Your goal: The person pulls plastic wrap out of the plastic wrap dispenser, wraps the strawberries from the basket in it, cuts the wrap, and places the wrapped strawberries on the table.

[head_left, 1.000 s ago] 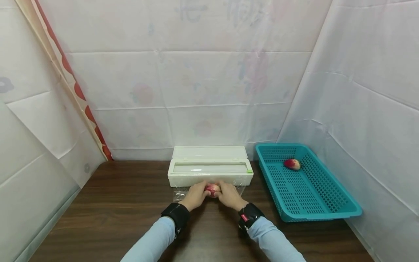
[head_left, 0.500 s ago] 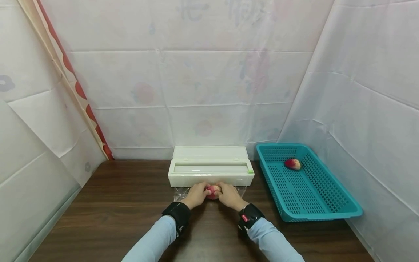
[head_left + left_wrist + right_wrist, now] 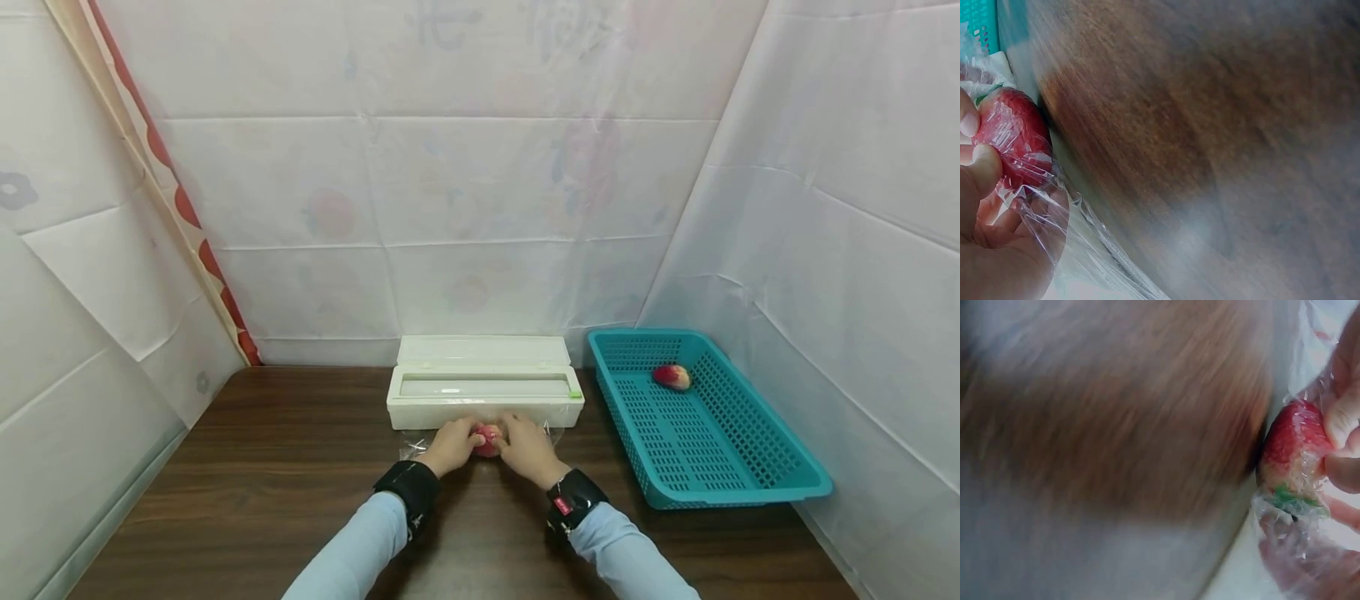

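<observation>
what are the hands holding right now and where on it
Both hands hold one red strawberry through clear cling film: the left hand pinches one side, the right hand the opposite side.

A makeshift recording booth: white sheeting (image 3: pixel 480 183) hung as walls beyond and beside the hands, closing in a dark wooden table (image 3: pixel 300 483), with a patterned curtain (image 3: pixel 176 208) far left.

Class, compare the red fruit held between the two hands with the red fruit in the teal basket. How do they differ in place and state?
The held fruit sits on the table before the white dispenser, gripped by the left hand and right hand; the basket fruit lies untouched in the teal basket. The held fruit has clear film around it; any film on the basket fruit cannot be told. Both are red and small.
</observation>
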Tool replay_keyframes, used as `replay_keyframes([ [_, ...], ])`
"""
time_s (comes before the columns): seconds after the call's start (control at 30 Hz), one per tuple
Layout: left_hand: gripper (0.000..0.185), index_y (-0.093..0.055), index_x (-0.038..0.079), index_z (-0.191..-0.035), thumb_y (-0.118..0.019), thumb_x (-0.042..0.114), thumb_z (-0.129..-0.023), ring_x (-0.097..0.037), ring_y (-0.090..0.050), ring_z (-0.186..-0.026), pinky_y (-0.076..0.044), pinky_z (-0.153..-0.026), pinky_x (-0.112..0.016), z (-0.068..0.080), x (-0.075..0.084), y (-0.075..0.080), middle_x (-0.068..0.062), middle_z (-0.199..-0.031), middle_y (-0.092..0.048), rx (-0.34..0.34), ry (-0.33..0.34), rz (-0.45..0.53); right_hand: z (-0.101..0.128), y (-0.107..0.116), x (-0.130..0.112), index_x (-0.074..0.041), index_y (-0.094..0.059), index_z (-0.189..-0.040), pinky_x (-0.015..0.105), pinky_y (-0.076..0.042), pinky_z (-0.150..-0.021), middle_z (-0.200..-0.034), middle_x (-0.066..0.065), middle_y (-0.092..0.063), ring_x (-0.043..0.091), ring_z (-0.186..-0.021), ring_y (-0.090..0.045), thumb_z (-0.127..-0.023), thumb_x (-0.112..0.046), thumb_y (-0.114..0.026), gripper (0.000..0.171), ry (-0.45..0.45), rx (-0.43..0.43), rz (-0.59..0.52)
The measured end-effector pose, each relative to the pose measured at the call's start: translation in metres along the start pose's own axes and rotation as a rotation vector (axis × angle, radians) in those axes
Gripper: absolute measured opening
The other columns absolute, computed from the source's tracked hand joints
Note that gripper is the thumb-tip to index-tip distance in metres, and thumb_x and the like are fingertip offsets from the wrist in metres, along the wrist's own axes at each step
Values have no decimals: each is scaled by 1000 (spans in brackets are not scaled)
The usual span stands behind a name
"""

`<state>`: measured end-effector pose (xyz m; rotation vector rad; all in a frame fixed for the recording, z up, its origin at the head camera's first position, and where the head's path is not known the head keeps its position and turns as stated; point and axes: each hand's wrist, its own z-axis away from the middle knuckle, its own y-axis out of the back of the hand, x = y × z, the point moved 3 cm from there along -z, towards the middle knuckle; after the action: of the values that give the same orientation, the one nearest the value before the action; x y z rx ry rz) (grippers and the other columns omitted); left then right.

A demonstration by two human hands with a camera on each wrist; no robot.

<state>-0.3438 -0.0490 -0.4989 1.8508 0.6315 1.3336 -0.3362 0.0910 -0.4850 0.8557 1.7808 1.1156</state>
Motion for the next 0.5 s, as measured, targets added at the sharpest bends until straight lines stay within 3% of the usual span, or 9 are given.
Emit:
replay_keyframes([
  [0.1, 16, -63, 4, -96, -59, 16, -87, -27, -63, -87, -48, -73, -39, -1, -1, -1, -11, -94, -67, 0, -8, 0, 1, 2, -7, -11, -65, -102, 37, -50, -69, -96, 5, -60, 21, -89, -58, -79, -27, -69, 28, 117, 73, 176],
  [0.17, 15, -63, 5, -95, -59, 17, -87, -27, -63, -86, -48, -72, -39, -1, -1, -2, -10, -93, -67, -2, -8, 2, 2, 1, -10, -12, -67, -101, 35, -51, -72, -99, 3, -61, 19, -92, -58, -78, -26, -70, 27, 167, 105, 228],
  [0.5, 16, -65, 2, -93, -59, 14, -87, -29, -63, -87, -48, -74, -41, -4, 1, 1, -12, -91, -67, 15, -28, 22, -6, -1, -7, -6, -67, -90, 35, -51, -71, -89, 5, -63, 20, -84, -61, -79, -14, -68, 14, 156, 102, 115],
])
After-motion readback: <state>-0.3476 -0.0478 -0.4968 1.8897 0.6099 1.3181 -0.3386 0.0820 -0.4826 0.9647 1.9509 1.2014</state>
